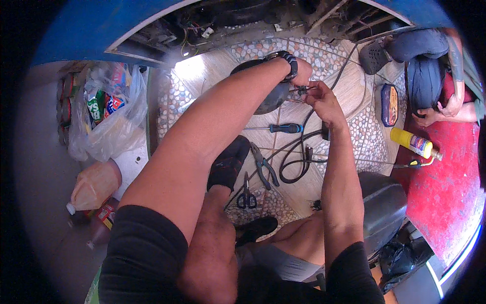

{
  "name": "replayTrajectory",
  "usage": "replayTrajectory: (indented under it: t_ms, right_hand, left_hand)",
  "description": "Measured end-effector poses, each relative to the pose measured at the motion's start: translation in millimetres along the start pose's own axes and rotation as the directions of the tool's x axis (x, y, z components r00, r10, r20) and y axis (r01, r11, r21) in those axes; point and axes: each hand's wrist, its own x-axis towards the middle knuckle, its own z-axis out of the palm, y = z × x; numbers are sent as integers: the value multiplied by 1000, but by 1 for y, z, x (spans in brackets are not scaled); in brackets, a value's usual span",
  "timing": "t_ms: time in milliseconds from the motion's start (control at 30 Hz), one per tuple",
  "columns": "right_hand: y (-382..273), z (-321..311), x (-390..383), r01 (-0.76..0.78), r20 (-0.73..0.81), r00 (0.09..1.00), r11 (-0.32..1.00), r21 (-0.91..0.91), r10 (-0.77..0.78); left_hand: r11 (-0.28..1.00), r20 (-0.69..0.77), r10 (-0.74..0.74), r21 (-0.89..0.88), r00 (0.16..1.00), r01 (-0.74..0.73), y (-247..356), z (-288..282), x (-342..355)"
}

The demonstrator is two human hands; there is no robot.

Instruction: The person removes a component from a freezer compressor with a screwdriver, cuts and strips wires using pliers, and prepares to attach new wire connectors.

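Note:
My left hand (299,71), wearing a black watch, has curled fingers by a round black object (268,99) on the tiled floor, partly behind my forearm; what it grips is hidden. My right hand (324,104) pinches a small dark part (302,90) with thin leads, just below my left hand. A blue-handled screwdriver (286,128) lies below them, beside black cable (286,172), green-and-black pliers (264,167) and black-handled scissors (246,199).
An open blue cabinet (76,30) spans the top. Another person's arms (450,106) are at right, near a dark case (389,104), a yellow canister torch (410,142) and red panel (440,197). Plastic bags (109,129) and bottles (91,190) stand left. A black tank (382,207) is beside my right forearm.

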Motion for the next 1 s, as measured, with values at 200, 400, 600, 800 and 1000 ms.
replayTrajectory:
  t_ms: [200, 400, 600, 800, 1000]
  right_hand:
    - [-4, 6, -2, 4, -74, 997, 992, -128, -14]
    - [33, -4, 18, 7, -11, 1000, 1000, 16, -7]
    - [0, -2, 6, -16, 33, 999, 1000, -17, 16]
    - [5, 0, 5, 45, -27, 998, 982, -183, -50]
    - [-4, -1, -2, 71, -30, 996, 940, -333, -86]
  left_hand:
    - [1000, -7, 0, 17, 1000, 0, -5, 3, 1]
    - [1000, 3, -14, -4, 1000, 14, 2, -2, 2]
    - [999, -2, -27, 22, 1000, 27, -1, 0, 0]
    - [998, -15, -52, -32, 999, 51, 6, -4, 0]
    - [998, 11, -51, -25, 999, 51, 7, -5, 0]
